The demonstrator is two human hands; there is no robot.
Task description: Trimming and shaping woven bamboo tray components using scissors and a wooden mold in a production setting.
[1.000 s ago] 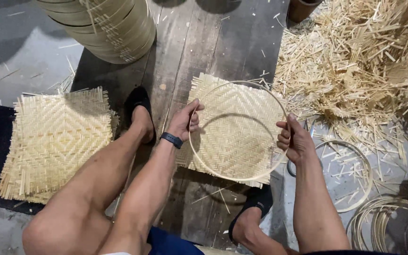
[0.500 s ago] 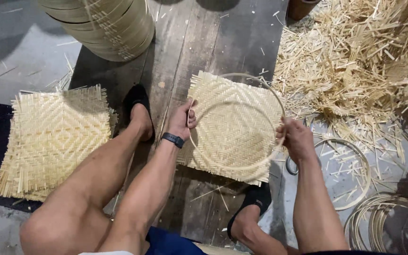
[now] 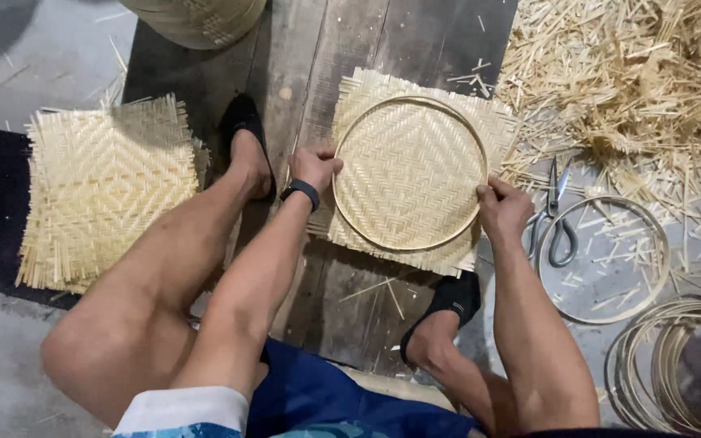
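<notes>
Bamboo hoop (image 3: 410,173), lifted a second ago, now lies flat on the woven mat (image 3: 496,130). Left hand (image 3: 314,168) and right hand (image 3: 502,209) grip its opposite rims, fingers curled; scissors (image 3: 553,219) lie right of the mat.

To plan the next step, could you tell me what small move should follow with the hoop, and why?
Probably press the bamboo hoop down evenly into the woven mat: left hand and right hand grip opposite sides, and the hoop lies centred with mat corners outside it.
</notes>
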